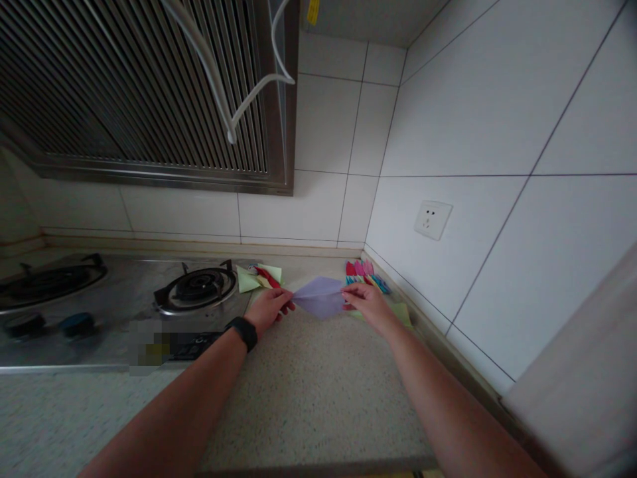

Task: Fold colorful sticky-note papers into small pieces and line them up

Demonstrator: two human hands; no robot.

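A thin purple sheet of paper (318, 297) with a crease along its middle is stretched between my two hands above the counter. My left hand (271, 309), with a black watch on its wrist, pinches the sheet's left corner. On the opposite corner, my right hand (367, 303) closes thumb and fingers. Just beyond my left hand lie light green paper (246, 279) and a red piece (269, 276). Behind my right hand is a group of pink, red and blue items (361, 268), too small to name. Another green sheet (402, 314) lies partly under my right forearm.
A gas stove (124, 318) with two burners fills the left of the counter (318, 398). Overhead hangs a range hood (149, 99) with a white cable (209, 60) dangling in front. A tiled wall (497, 133) with a socket (433, 220) bounds the right side.
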